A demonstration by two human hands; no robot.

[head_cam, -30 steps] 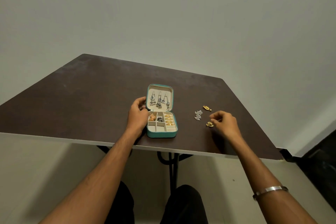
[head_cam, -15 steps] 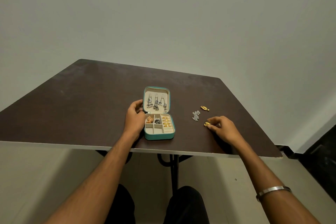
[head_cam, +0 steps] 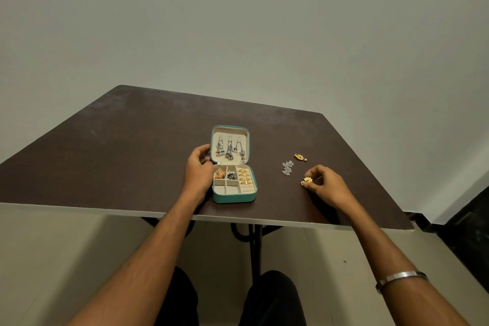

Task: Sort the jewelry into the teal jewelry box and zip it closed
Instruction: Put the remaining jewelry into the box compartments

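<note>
The teal jewelry box (head_cam: 234,198) lies open near the table's front edge, its lid (head_cam: 229,131) standing up with silver drop earrings hung inside. Gold and dark pieces fill several of its tray compartments. My left hand (head_cam: 197,172) grips the box's left side at the hinge. My right hand (head_cam: 324,184) pinches a small gold earring (head_cam: 307,180) just above the table, to the right of the box. A pair of silver earrings (head_cam: 287,167) and another gold earring (head_cam: 300,157) lie loose on the table beyond it.
The dark brown table (head_cam: 119,151) has a pale front edge close to my body and its right corner near a black skirting. A plain wall stands behind it. My knees and the table's black leg show below.
My right hand closed on the gold earring nearest it and lifted it slightly off the table. The left hand stayed on the box.
</note>
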